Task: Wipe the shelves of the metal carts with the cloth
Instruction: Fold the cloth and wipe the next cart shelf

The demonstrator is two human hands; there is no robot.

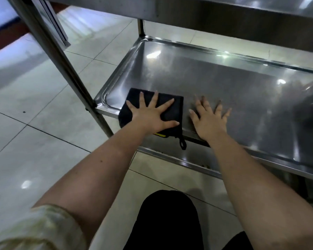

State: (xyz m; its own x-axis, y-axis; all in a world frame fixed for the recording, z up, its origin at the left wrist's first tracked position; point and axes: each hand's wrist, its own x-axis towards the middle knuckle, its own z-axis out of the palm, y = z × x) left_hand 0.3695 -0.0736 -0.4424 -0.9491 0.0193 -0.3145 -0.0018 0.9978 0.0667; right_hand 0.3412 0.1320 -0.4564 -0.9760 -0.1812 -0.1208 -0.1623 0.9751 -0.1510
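Observation:
A folded black cloth (173, 107) with a small hanging loop lies on the near left corner of the metal cart's lower shelf (224, 83). My left hand (152, 114) lies flat on the cloth with fingers spread, pressing it against the shelf. My right hand (209, 120) rests flat on the bare steel just right of the cloth, fingers spread, holding nothing. The cloth's front edge and loop hang over the shelf's near rim.
An upper shelf (206, 8) overhangs the lower one. A slanted cart leg (65, 69) stands at the left corner and another leg (141, 27) at the back. Pale tiled floor (34, 141) surrounds the cart. My dark-clothed knee (170, 222) is below.

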